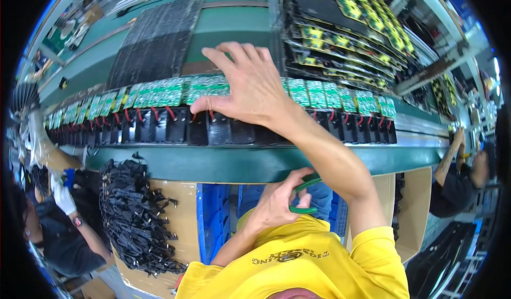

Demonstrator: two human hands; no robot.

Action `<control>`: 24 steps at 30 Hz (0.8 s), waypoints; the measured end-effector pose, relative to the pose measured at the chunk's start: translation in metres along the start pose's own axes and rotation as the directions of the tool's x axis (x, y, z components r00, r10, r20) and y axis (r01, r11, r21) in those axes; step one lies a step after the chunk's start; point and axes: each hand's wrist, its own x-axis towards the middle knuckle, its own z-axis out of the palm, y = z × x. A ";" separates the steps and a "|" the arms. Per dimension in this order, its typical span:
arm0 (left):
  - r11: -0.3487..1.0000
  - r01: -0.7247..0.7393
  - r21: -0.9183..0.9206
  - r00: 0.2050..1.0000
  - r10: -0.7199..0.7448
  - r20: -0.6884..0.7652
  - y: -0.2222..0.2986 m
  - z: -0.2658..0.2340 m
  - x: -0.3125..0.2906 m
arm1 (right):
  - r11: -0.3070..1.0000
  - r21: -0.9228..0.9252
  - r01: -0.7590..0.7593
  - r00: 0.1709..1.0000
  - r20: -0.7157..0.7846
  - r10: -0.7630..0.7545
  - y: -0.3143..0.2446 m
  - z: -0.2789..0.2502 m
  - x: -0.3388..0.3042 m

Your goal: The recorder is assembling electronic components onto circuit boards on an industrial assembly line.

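My right hand (247, 83) reaches over a row of green circuit boards (159, 91) with its fingers spread and nothing in them. Its thumb is close to one board's lower edge; I cannot tell if it touches. Short red wires run from the boards to black cases (170, 131) lined up along the near side. Close to my body, below the bench edge, my left hand (279, 203) is closed on a hand tool with two curved green handles (303, 210). The working end of that tool is hidden.
Black cables (136, 214) hang bundled over a cardboard box (175, 214) at the left, beside a blue crate (213, 214). Stacked black trays (319, 38) with yellow parts stand behind the row. A dark sheet (154, 41) lies on the green bench. Other people work at both sides.
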 end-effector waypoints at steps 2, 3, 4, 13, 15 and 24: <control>1.000 0.031 -0.002 1.000 -0.031 0.004 0.008 -0.006 0.001 | 0.998 0.037 0.058 0.998 -0.030 -0.057 0.021 -0.039 0.001; 0.998 0.069 -0.001 0.997 -0.069 -0.027 0.009 -0.010 0.002 | 0.995 0.046 0.090 0.995 -0.042 -0.088 0.034 -0.060 -0.001; 0.998 -0.024 0.052 0.992 0.030 -0.119 0.007 -0.012 0.000 | 0.991 0.053 0.121 0.992 0.020 -0.122 0.052 -0.087 -0.010; 0.742 -0.110 0.662 0.778 0.479 -0.407 -0.007 -0.040 0.026 | 0.927 -0.372 0.053 0.914 0.393 0.105 0.230 -0.218 -0.180; 0.716 -0.092 0.692 0.783 0.482 -0.394 -0.009 -0.043 0.029 | 0.938 -0.347 0.021 0.913 0.389 0.123 0.242 -0.210 -0.189; 0.575 0.031 0.817 0.812 0.463 -0.356 -0.010 -0.045 0.025 | 0.986 -0.152 -0.063 0.891 0.436 0.124 0.248 -0.178 -0.186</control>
